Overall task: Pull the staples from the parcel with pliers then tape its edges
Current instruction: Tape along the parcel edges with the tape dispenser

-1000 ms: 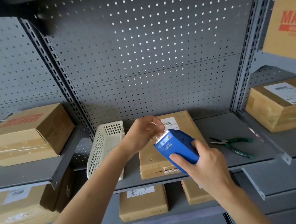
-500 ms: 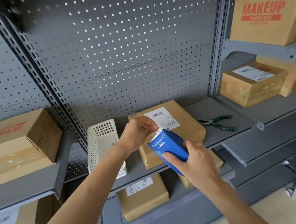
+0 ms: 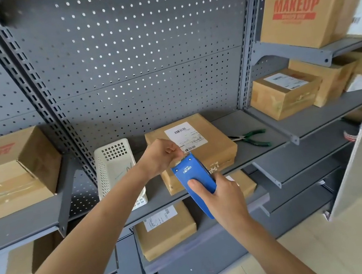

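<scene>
On the grey shelf (image 3: 260,157), at the middle of its run, lies the parcel (image 3: 210,149), flat, with its white label facing up and its near edge ragged with pale scraps. Just in front of the parcel's near edge, held in the air, is the blue tape dispenser (image 3: 193,181), its toothed end pointing toward the parcel. The right hand (image 3: 224,198) wraps the dispenser body, thumb laid flat on its blue face and the other fingers curled round the far side, which steadies it. The left hand (image 3: 161,155) reaches over the parcel's near corner and its fingers (image 3: 177,151) are pressed together in a pinch at the dispenser's toothed end, apparently drawing out the tape's free end; the tape itself is too faint to make out. Judging by this, the taping step is being prepared. To the right of the parcel, apart from it on the same shelf, lie the green-handled pliers (image 3: 251,138), untouched and evidently put aside. To the left of the parcel stands a white perforated basket (image 3: 117,170), close by. Other cardboard boxes sit on neighbouring shelves.
</scene>
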